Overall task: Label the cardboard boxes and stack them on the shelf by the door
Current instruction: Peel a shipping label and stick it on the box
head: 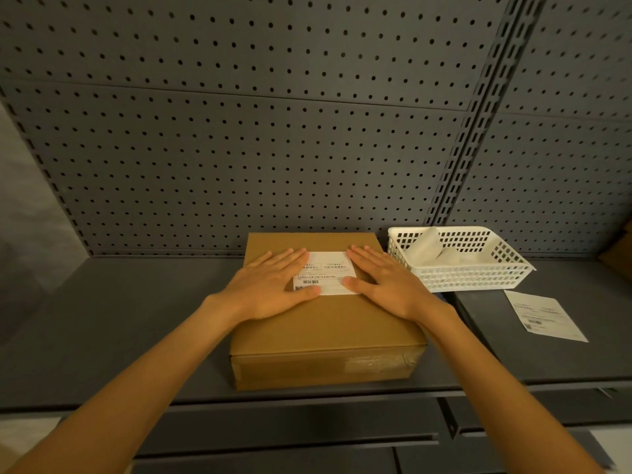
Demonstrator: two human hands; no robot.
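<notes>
A brown cardboard box (325,326) lies flat on the dark grey shelf (113,323). A white printed label (326,273) with a barcode sits on the box's top. My left hand (273,285) lies flat with straight fingers over the label's left edge. My right hand (386,282) lies flat the same way over the label's right edge. Both palms press down on the box top, and each hand covers part of the label.
A white plastic basket (478,271) holding paper rolls stands right of the box. A loose printed sheet (543,314) lies on the shelf in front of the basket. Grey pegboard (273,148) forms the back wall. A brown box corner (620,254) shows at far right.
</notes>
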